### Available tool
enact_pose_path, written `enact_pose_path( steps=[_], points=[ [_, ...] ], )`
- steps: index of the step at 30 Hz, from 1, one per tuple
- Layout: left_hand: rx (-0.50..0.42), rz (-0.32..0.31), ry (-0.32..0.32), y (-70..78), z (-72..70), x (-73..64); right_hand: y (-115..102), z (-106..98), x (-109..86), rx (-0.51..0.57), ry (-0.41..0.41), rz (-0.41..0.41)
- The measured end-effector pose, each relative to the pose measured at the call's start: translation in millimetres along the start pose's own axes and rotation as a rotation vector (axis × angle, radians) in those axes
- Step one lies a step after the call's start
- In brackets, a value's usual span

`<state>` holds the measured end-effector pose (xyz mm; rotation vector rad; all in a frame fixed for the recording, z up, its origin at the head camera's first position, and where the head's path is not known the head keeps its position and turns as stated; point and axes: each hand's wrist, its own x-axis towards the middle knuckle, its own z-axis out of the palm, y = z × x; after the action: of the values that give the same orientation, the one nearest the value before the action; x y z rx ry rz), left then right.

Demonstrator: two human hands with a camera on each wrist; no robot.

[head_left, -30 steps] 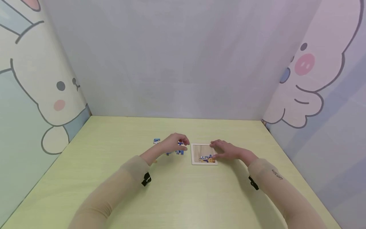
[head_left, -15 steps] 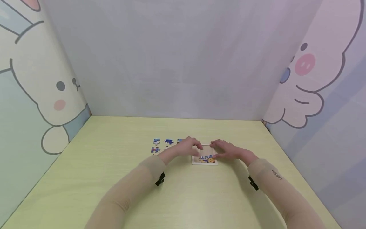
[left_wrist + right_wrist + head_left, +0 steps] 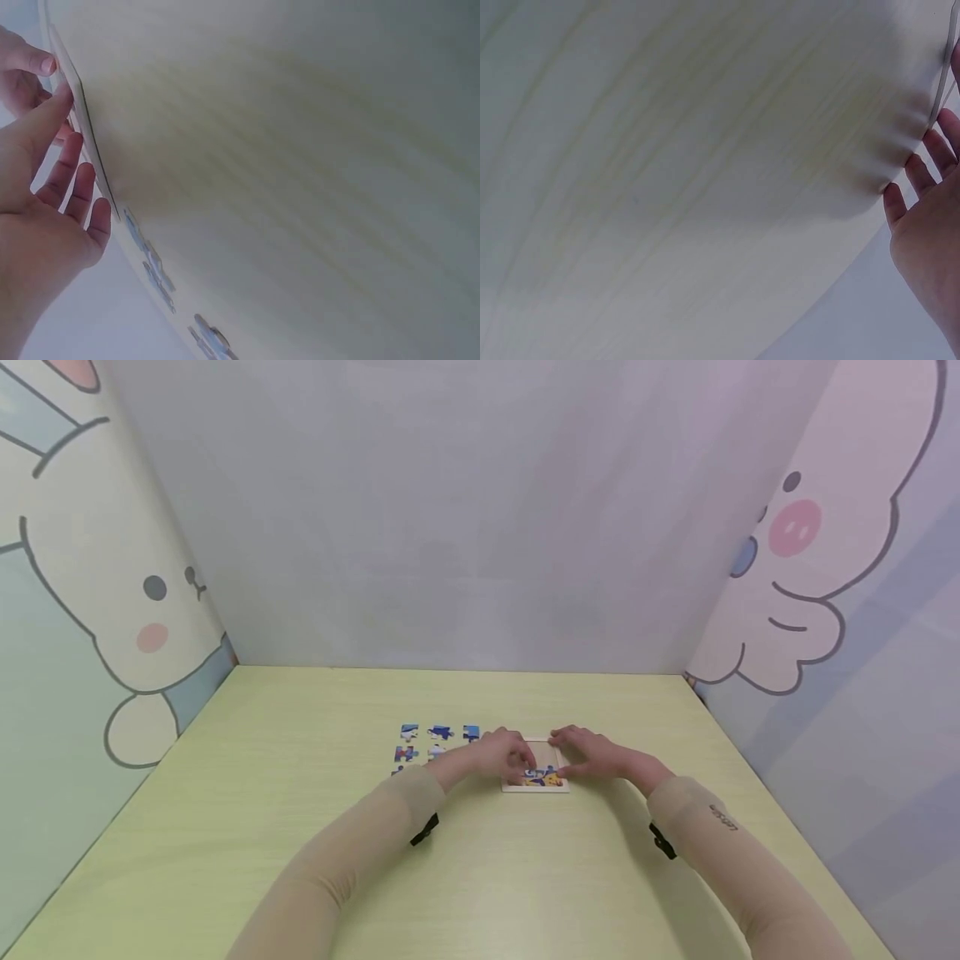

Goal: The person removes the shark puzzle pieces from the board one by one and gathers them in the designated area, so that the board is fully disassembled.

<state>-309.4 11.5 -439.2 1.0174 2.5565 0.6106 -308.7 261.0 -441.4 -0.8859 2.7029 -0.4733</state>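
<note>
A small square jigsaw tray (image 3: 536,789) with a pale rim lies on the table, blue and yellow pieces (image 3: 551,779) filling part of its near side and bare wood showing behind them. Over its left side is my left hand (image 3: 502,753), fingers bent down towards the fitted pieces; I cannot tell whether a piece is between the fingertips. In the left wrist view the left hand's (image 3: 49,225) index finger reaches to the tray's edge, the other fingers loosely bent. My right hand (image 3: 596,753) rests along the tray's right rim, fingers spread and thumb apart.
Several loose jigsaw pieces (image 3: 441,732) lie in rough rows left of the tray, some of them hidden behind the left forearm. A pale curtain (image 3: 465,527) hangs behind the table (image 3: 465,877), and cartoon-printed panels (image 3: 795,610) stand at both sides.
My left hand has moved right, from above the loose pieces to the left part of the tray, and lowered. The right hand has stayed at the tray's right rim.
</note>
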Motion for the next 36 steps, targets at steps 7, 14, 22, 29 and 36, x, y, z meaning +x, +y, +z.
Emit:
enact_pose_path(
  steps=[7,14,22,29,36],
  points=[
    [0.052,0.01,-0.012,0.3,-0.5,0.9,-0.8,0.5,1.8,-0.004,-0.007,0.014],
    [0.04,0.001,-0.009,1.2,0.0,0.2,-0.3,1.6,2.0,0.003,0.001,0.014],
    [0.023,-0.013,-0.006,2.5,0.3,-0.9,-0.8,1.3,2.2,0.003,0.003,0.007],
    [-0.039,-0.016,-0.001,1.7,0.7,0.2,0.2,1.1,2.2,0.012,0.004,0.002],
    [-0.097,-0.008,-0.006,0.2,1.1,1.7,0.5,1.3,2.5,0.013,0.007,-0.012]
  ],
)
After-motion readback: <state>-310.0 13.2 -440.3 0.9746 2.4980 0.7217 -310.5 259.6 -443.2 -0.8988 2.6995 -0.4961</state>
